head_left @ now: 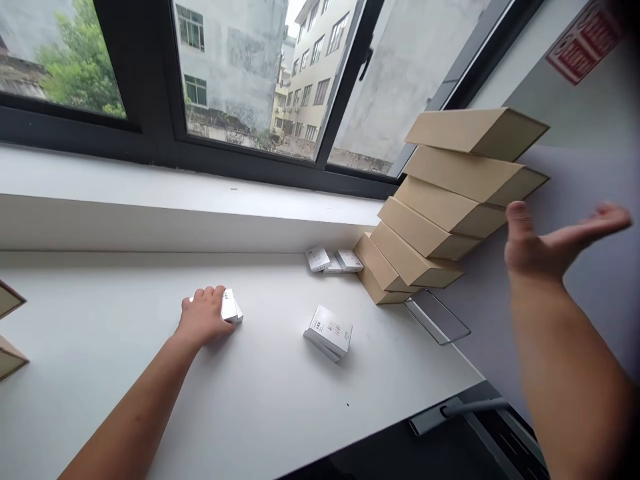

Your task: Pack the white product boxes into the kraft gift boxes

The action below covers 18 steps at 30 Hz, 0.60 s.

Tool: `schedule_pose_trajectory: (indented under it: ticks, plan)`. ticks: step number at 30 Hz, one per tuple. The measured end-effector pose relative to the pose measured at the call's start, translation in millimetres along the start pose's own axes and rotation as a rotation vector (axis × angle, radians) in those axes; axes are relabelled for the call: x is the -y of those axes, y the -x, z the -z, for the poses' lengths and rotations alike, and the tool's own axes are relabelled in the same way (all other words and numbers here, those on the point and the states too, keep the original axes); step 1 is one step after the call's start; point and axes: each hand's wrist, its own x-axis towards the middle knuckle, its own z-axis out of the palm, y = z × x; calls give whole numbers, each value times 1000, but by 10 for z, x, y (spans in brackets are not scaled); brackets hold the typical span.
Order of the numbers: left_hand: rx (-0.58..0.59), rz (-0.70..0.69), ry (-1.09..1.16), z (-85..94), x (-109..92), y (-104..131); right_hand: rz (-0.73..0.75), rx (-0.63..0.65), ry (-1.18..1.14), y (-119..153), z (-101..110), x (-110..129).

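My left hand (pixel 206 315) is closed around small white boxes (pixel 229 307) on the white table, fingers over the far side and thumb along the near side. Two boxes seem to be stacked there, partly covered by the hand. To their right lies another short stack of white printed boxes (pixel 330 330), its upper box turned askew on the lower. My right hand (pixel 555 243) is raised at the right with its fingers spread and nothing in it. It is nearest to a tall, uneven stack of tan cardboard boxes (pixel 440 207).
Several small white boxes (pixel 334 260) lie by the back ledge against the tan stack's foot. A thin metal wire frame (pixel 440 319) sticks out at the table's right edge. Tan box corners (pixel 10 357) show at far left. Black-framed windows (pixel 160 87) rise behind the ledge.
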Motion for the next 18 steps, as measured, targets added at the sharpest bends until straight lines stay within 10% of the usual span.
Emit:
schedule_pose_trajectory:
  ticks: [5,11,18]
  plan:
    - [28,175,-7,70,34,-154,-276,91,-151,-646,-433,-1]
    - [-30,260,9,54,128,-165,24,-21,94,-1430,-464,313]
    - [-79,328,38,39,205,-153,-153,455,271,-1919,-745,1124]
